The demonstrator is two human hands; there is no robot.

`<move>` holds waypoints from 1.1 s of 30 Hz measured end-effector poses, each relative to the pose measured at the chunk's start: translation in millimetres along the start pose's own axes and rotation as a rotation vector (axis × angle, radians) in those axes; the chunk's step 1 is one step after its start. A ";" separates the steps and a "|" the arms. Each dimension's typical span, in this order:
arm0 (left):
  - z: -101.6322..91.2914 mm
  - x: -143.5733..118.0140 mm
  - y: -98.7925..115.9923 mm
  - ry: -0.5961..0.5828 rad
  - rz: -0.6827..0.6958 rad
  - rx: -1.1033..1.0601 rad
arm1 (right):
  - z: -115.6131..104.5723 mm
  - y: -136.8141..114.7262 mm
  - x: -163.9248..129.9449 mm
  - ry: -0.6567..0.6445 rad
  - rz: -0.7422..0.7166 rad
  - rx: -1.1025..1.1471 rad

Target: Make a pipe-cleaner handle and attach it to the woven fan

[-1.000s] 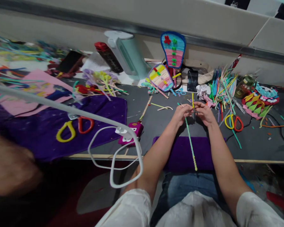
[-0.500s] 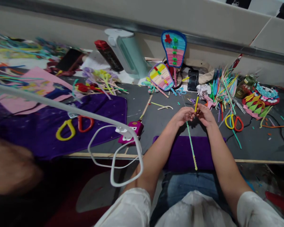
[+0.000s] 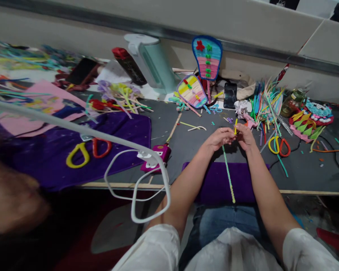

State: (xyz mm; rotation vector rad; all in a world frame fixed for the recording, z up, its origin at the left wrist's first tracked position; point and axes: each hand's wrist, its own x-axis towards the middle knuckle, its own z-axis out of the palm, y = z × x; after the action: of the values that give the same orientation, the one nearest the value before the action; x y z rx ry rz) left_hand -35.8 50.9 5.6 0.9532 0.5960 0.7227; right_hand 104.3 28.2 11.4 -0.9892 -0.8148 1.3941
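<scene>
My left hand [image 3: 222, 137] is closed, its fingers pinching near the upper end of a thin green stick [image 3: 227, 167] that looks wrapped in pipe cleaner and turns yellow at its lower tip. The stick slants down over my lap. Close beside it, my right hand [image 3: 245, 136] is closed on a short yellow pipe cleaner [image 3: 236, 126], whose end pokes up between the two hands. The fingertips of both hands nearly meet there and hide how the pipe cleaner and stick touch. Below my wrists lies a folded purple cloth [image 3: 224, 184] at the table edge.
Yellow-red scissors [image 3: 279, 146] and a pipe cleaner bunch [image 3: 268, 101] lie to the right. Two decorated fans [image 3: 207, 56] stand behind. A white lamp frame [image 3: 165, 180] crosses above a purple power socket [image 3: 158, 158]. At left, a blurred part of another person [image 3: 14, 192] shows.
The yellow pipe cleaner shows less length and stands more upright between my fingers. My fingertips have drawn slightly closer. The green stick has hardly moved.
</scene>
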 end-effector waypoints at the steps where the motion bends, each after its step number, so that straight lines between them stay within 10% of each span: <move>1: 0.6 0.9 -0.6 0.020 0.034 -0.005 | -0.1 1.2 0.8 0.004 0.000 0.008; 9: 5.3 10.4 -4.6 0.322 0.276 -0.094 | 3.7 10.6 8.0 0.173 -0.110 0.048; 17: 2.3 13.5 -8.1 0.500 0.309 -0.048 | 13.4 14.1 -1.5 0.307 -0.586 -0.443; 26: 6.2 9.8 -5.6 0.460 0.341 0.276 | 10.8 4.2 -10.7 0.318 -0.732 -0.685; 33: -2.5 10.7 -3.0 0.378 0.188 0.075 | -3.2 1.7 1.3 0.328 -0.568 -0.484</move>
State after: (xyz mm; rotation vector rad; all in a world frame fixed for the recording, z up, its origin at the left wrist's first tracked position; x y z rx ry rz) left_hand -30.1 59.3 0.4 0.9568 0.8759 1.0677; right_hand 106.6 29.0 8.4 -1.1911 -1.0990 0.5376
